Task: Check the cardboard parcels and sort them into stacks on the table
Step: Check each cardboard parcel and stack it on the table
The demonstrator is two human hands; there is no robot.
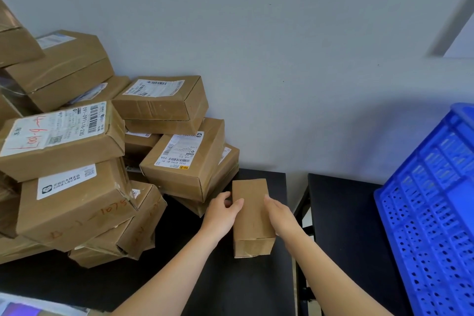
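Presently, head view: one small plain cardboard parcel (252, 215) is under inspection, held between both hands over the black tabletop (230, 285), near the right edge of that surface. Whether its base rests on the tabletop or is lifted slightly clear cannot be told. The left hand (223, 213) grips its left side, thumb on the top face; the right hand (280, 215) is closed on its right side. No label shows on the upward face, so the step in hand is judged to be the check itself. The next move would call for turning the parcel to find a label, then setting it on a matching stack.

To the left, a leaning heap of labelled parcels (77, 161) stands against the wall, the closest tilted labelled box (183, 161) just beyond the left hand. The heap looks unsteady; placing with care is advised. At far right a blue plastic crate (433, 213) sits on a second dark tabletop (343, 213), apart from the hands.
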